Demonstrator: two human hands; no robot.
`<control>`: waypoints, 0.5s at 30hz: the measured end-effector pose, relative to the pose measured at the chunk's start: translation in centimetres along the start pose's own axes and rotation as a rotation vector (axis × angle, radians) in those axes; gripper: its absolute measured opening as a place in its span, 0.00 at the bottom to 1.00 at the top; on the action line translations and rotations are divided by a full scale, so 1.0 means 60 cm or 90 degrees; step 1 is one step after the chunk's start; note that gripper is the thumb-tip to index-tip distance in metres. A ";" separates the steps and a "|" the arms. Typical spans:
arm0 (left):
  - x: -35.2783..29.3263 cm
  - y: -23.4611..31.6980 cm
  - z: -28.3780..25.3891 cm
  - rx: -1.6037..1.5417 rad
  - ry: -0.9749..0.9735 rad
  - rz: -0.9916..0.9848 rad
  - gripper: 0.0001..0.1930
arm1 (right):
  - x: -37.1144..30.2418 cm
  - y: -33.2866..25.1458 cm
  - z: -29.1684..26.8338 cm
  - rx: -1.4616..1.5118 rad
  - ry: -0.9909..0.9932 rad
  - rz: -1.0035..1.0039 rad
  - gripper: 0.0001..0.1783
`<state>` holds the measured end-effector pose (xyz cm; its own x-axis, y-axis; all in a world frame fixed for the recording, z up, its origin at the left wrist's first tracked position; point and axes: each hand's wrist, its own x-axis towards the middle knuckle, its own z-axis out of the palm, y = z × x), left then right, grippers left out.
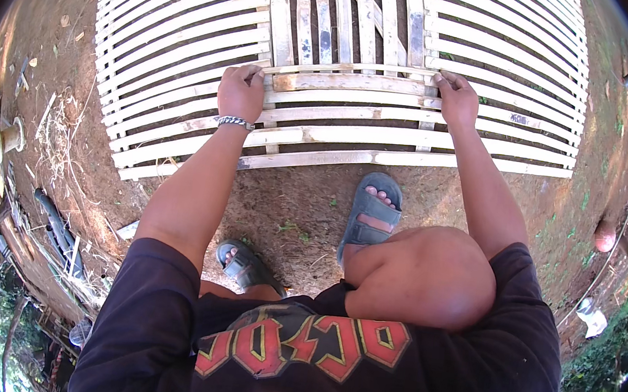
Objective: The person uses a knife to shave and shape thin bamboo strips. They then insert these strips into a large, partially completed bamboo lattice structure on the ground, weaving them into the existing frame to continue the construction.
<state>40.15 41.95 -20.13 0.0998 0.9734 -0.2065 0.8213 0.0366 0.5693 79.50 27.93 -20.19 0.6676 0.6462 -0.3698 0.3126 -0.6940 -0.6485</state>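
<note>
On the far dirt, the left hand (241, 93) curls its fingers over one slat of a bamboo lattice panel (343, 69); the right hand (456, 98) presses bent fingers on that slat's right end. Two sandals (370, 217) show nearer.

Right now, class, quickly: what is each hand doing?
Left hand: curled shut, gripping a slat of the bamboo panel.
Right hand: fingers bent down on the same slat's other end; full grip cannot be told.
</note>
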 end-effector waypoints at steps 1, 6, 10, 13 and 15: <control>-0.001 0.002 -0.002 -0.011 -0.004 -0.004 0.11 | 0.001 -0.003 -0.001 0.005 -0.006 0.009 0.23; 0.008 0.001 -0.001 0.003 -0.025 -0.082 0.13 | 0.015 -0.001 -0.004 0.051 -0.026 0.063 0.22; 0.016 0.015 -0.021 -0.026 -0.086 -0.146 0.15 | 0.015 -0.007 -0.007 0.087 -0.049 0.084 0.20; 0.019 0.018 -0.029 -0.028 -0.098 -0.156 0.14 | 0.024 -0.007 -0.015 0.109 -0.079 0.097 0.18; 0.023 0.020 -0.029 -0.030 -0.105 -0.160 0.13 | 0.028 -0.005 -0.018 0.130 -0.086 0.110 0.17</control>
<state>40.29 43.70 -18.35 -0.0110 0.8827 -0.4699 0.8050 0.2865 0.5195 81.26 28.87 -19.90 0.5987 0.5702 -0.5626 0.0502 -0.7277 -0.6841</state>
